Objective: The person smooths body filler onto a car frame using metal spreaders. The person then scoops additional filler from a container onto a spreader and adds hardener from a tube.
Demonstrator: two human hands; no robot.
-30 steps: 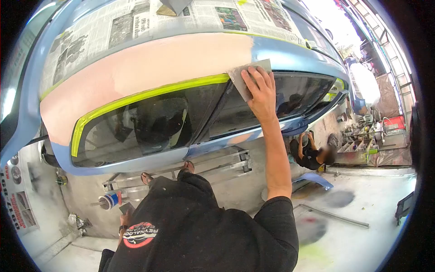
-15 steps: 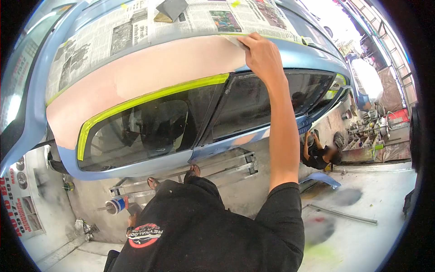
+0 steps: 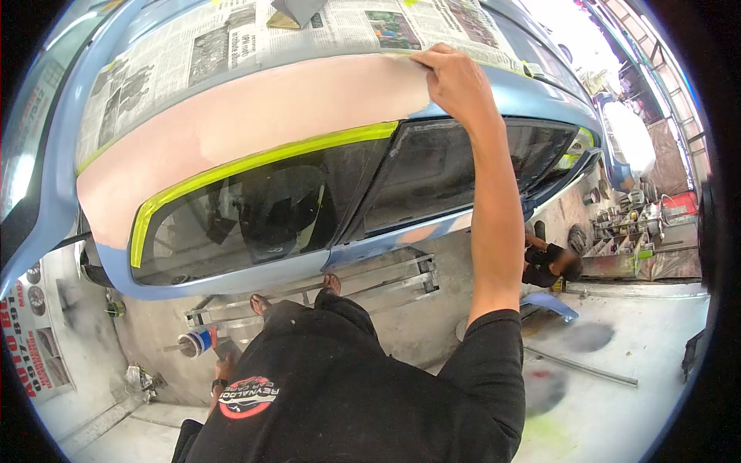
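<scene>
My right hand is at the upper edge of the car's pinkish primed roof strip, arm stretched forward. Its fingers are closed against the surface; the thin grey sheet, like sandpaper, seen in them earlier is almost hidden now. Low at my left side, my left hand is closed around a dark flat rectangular piece that I cannot identify. Beside it stands a blue-and-white can. Yellow-green masking tape borders the car window below the primed strip.
Newspaper covers the roof, with a folded grey sheet on it. A metal frame bench lies beneath my feet. Another person crouches by the car at right, near a parts rack. A metal bar lies on the floor.
My right hand has shifted slightly right and up along the roof edge, and its grey sheet is now mostly covered. My left hand shows more clearly from behind my shirt.
</scene>
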